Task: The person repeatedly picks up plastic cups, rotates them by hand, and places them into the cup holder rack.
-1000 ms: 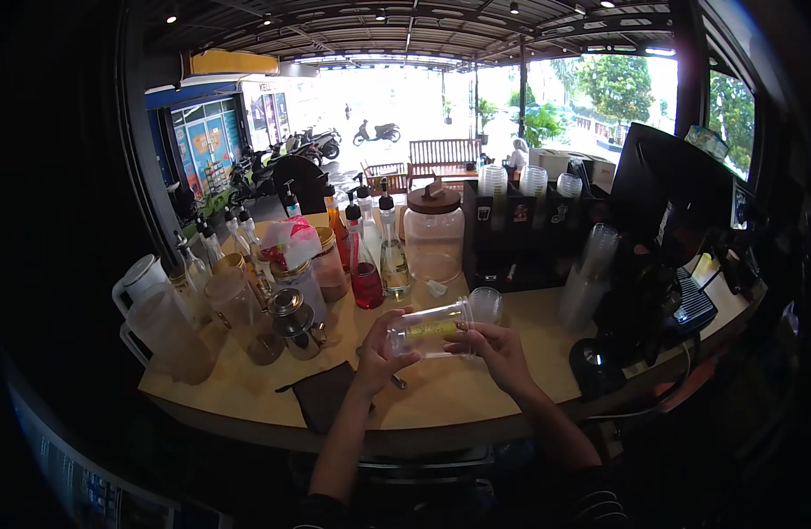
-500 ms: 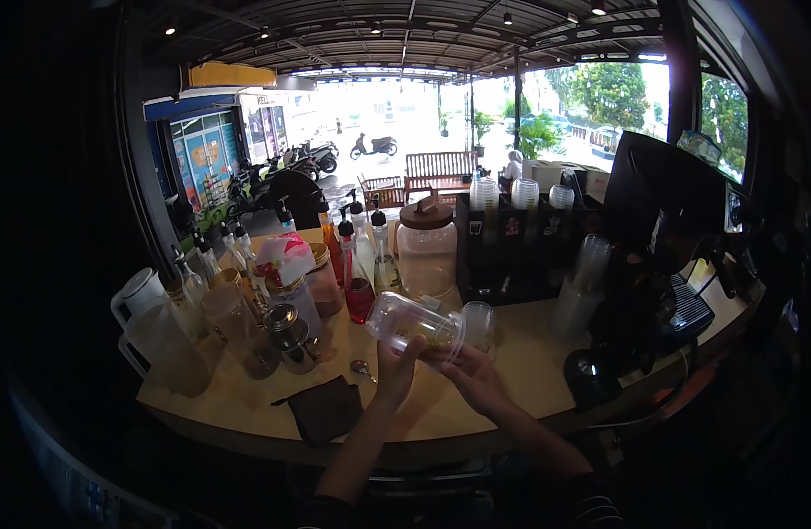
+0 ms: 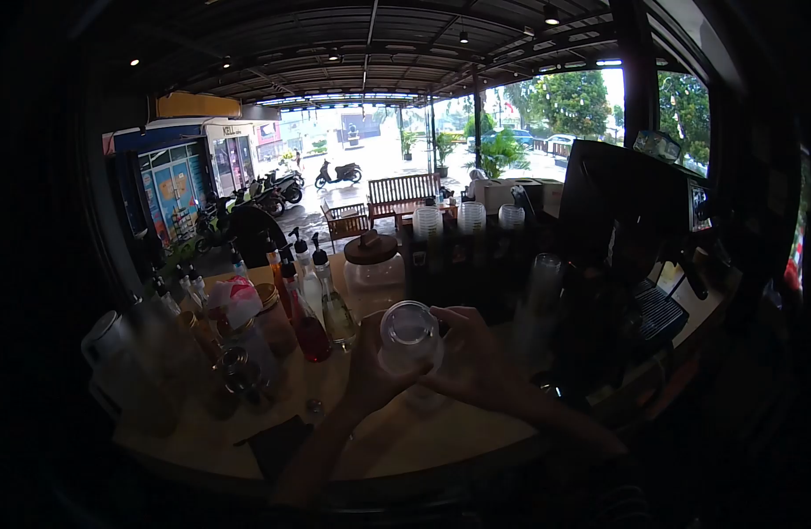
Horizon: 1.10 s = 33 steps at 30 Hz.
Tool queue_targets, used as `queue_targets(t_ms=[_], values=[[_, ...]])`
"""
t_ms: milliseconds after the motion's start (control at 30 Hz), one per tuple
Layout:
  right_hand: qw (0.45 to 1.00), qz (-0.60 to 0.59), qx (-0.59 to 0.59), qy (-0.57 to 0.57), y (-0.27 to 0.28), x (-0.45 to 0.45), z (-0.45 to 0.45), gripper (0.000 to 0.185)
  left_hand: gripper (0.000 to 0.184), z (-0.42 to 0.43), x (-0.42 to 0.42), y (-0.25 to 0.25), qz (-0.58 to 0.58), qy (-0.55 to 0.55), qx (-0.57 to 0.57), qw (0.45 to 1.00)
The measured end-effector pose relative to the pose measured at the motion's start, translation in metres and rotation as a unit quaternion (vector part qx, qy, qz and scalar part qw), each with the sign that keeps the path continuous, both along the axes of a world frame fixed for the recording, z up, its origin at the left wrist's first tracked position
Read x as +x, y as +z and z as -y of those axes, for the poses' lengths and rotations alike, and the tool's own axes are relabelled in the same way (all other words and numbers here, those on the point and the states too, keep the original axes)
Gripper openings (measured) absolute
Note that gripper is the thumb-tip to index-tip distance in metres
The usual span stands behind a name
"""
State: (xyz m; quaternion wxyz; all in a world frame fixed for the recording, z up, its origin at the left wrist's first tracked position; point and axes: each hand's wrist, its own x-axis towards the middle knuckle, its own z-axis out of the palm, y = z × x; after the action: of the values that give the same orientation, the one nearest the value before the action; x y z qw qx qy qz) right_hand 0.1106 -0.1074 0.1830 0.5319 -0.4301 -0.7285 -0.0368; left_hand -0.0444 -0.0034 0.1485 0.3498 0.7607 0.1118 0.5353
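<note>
Between my two hands is a clear plastic cup [image 3: 409, 339], one round end turned up toward me. My left hand [image 3: 370, 370] wraps the cup's left side. From the right, my right hand [image 3: 472, 360] closes around it, the thumbs meeting low on the near side. The picture is dark, so whether anything is inside the cup cannot be made out. Just behind the hands stand pump bottles, one with red syrup [image 3: 312, 339] and one paler bottle [image 3: 336, 309]. A wide glass jar with a brown lid [image 3: 372, 249] stands beyond the cup.
Pitchers [image 3: 104, 339] and lidded jars [image 3: 269, 309] crowd the counter's left side. A dark cloth [image 3: 277, 443] lies at the near edge. Stacked cups [image 3: 543, 286] stand at right, beside a coffee machine [image 3: 661, 309]. A black organizer [image 3: 463, 269] holds more cups at the back.
The cup has gone from lying sideways to pointing its round end at me, and my right hand has moved up its side. The view has shifted right and darkened.
</note>
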Motion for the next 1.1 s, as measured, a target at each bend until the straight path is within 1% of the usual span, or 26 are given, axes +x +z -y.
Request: queue_targets(t_ms=[33, 67, 100, 167, 200, 233, 300, 333, 367, 400, 433, 467, 500, 533, 567, 633, 667, 700, 733, 767, 833, 900, 967, 1000, 1033, 1100], values=[[0.996, 0.078, 0.002, -0.049, 0.013, 0.000, 0.004, 0.067, 0.073, 0.003, 0.008, 0.007, -0.062, 0.045, 0.057, 0.995], [0.983, 0.156, 0.003, -0.097, 0.022, 0.003, 0.003, 0.067, 0.074, 0.010, 0.018, 0.014, -0.052, 0.047, 0.055, 0.996], [0.982, 0.157, 0.003, -0.100, 0.028, 0.011, -0.002, 0.067, 0.074, 0.007, 0.028, 0.017, -0.050, 0.043, 0.055, 0.996], [0.975, 0.196, -0.013, -0.103, 0.042, 0.031, -0.012, 0.065, 0.074, -0.002, 0.045, 0.026, -0.042, 0.042, 0.100, 0.993], [0.972, 0.212, 0.011, -0.098, 0.051, 0.043, -0.018, 0.064, 0.080, -0.008, 0.053, 0.032, -0.071, 0.033, 0.096, 0.992], [0.972, 0.212, 0.013, -0.101, 0.061, 0.056, -0.026, 0.064, 0.080, -0.014, 0.064, 0.039, -0.070, 0.032, 0.099, 0.992], [0.963, 0.220, 0.066, -0.140, 0.082, 0.083, -0.043, 0.063, 0.090, -0.029, 0.088, 0.055, -0.034, 0.070, 0.148, 0.986], [0.965, 0.191, 0.054, -0.172, 0.095, 0.099, -0.051, 0.062, 0.097, -0.039, 0.099, 0.062, -0.064, 0.111, 0.156, 0.979], [0.959, 0.172, 0.058, -0.219, 0.106, 0.116, -0.064, 0.062, 0.095, -0.054, 0.112, 0.065, -0.072, 0.124, 0.161, 0.977], [0.947, 0.173, 0.039, -0.270, 0.120, 0.137, -0.077, 0.067, 0.092, -0.067, 0.126, 0.068, -0.086, 0.123, 0.142, 0.978], [0.932, 0.178, 0.078, -0.306, 0.123, 0.163, -0.100, 0.068, 0.090, -0.079, 0.140, 0.068, -0.101, 0.123, 0.122, 0.980], [0.923, 0.175, 0.033, -0.341, 0.132, 0.180, -0.112, 0.069, 0.090, -0.094, 0.156, 0.064, -0.102, 0.122, 0.120, 0.980], [0.914, 0.188, -0.009, -0.360, 0.137, 0.198, -0.126, 0.070, 0.088, -0.111, 0.171, 0.057, -0.148, 0.124, 0.146, 0.970], [0.915, 0.188, -0.073, -0.349, 0.143, 0.216, -0.137, 0.072, 0.087, -0.123, 0.183, 0.050, -0.192, 0.127, 0.172, 0.958], [0.916, 0.189, -0.073, -0.347, 0.144, 0.230, -0.149, 0.072, 0.087, -0.133, 0.193, 0.042, -0.192, 0.130, 0.171, 0.958], [0.889, 0.182, -0.140, -0.397, 0.143, 0.254, -0.170, 0.075, 0.086, -0.138, 0.209, 0.035, -0.328, 0.173, 0.193, 0.908], [0.890, 0.181, -0.138, -0.394, 0.142, 0.264, -0.178, 0.075, 0.086, -0.135, 0.214, 0.034, -0.379, 0.205, 0.181, 0.884], [0.886, 0.188, -0.166, -0.391, 0.141, 0.270, -0.183, 0.076, 0.086, -0.136, 0.218, 0.033, -0.380, 0.209, 0.182, 0.882], [0.881, 0.195, -0.194, -0.386, 0.140, 0.276, -0.188, 0.078, 0.088, -0.137, 0.220, 0.033, -0.418, 0.241, 0.208, 0.851], [0.883, 0.195, -0.193, -0.381, 0.138, 0.281, -0.192, 0.078, 0.090, -0.138, 0.221, 0.032, -0.453, 0.272, 0.232, 0.816], [0.877, 0.219, -0.221, -0.366, 0.138, 0.286, -0.198, 0.077, 0.094, -0.133, 0.217, 0.038, -0.463, 0.271, 0.237, 0.810], [0.884, 0.213, -0.222, -0.352, 0.136, 0.298, -0.212, 0.077, 0.098, -0.127, 0.214, 0.040, -0.471, 0.270, 0.238, 0.805], [0.869, 0.245, -0.264, -0.339, 0.136, 0.316, -0.242, 0.075, 0.106, -0.126, 0.215, 0.042, -0.457, 0.263, 0.228, 0.819], [0.873, 0.254, -0.250, -0.334, 0.136, 0.318, -0.246, 0.071, 0.106, -0.126, 0.216, 0.041, -0.458, 0.267, 0.229, 0.817], [0.875, 0.252, -0.248, -0.332, 0.137, 0.320, -0.251, 0.071, 0.108, -0.126, 0.216, 0.040, -0.453, 0.266, 0.229, 0.820], [0.861, 0.221, -0.295, -0.349, 0.141, 0.320, -0.261, 0.064, 0.109, -0.126, 0.216, 0.041, -0.448, 0.268, 0.229, 0.822]])
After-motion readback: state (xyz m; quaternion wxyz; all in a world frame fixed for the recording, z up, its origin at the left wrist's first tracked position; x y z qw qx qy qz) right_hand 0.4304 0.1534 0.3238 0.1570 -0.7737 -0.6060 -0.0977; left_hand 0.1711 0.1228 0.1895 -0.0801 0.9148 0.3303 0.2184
